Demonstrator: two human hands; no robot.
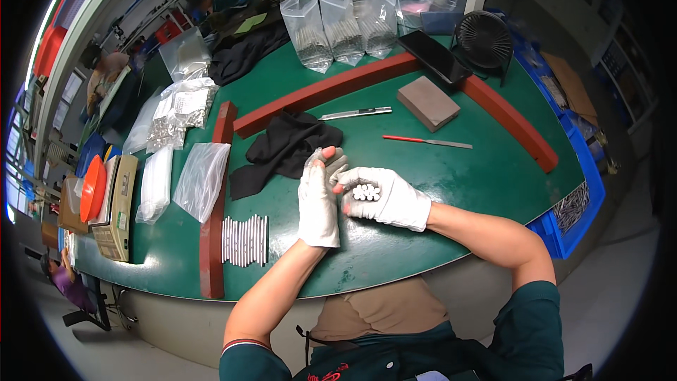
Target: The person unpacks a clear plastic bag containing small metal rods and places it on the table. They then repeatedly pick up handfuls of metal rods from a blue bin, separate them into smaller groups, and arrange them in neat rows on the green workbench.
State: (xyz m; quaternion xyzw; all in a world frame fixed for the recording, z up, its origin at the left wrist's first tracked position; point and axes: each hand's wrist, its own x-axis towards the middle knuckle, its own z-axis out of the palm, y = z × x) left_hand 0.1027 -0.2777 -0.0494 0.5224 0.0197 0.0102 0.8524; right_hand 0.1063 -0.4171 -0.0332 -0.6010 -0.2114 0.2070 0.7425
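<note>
Both my hands wear white gloves with some fingertips bare. My right hand (pixel 388 197) is closed around a bundle of thin metal rods (pixel 367 192), whose round, pale ends face up toward me; the rest of their length is hidden in the glove. Right beside it, my left hand (pixel 319 201) stands on edge with its fingers stretched out, palm turned toward the bundle. Left of my left wrist, a row of silver rods (pixel 245 241) lies side by side against a red-brown bar (pixel 211 261). A crumpled black cloth (pixel 282 148) lies just beyond my left hand.
Beyond my hands lie a utility knife (pixel 356 113), a red-handled file (pixel 427 142) and a brown block (pixel 429 103). A phone (pixel 435 56) leans by a black fan (pixel 483 41). Bags of rods (pixel 310 35) stand at the back. A blue bin (pixel 589 197) adjoins the right edge.
</note>
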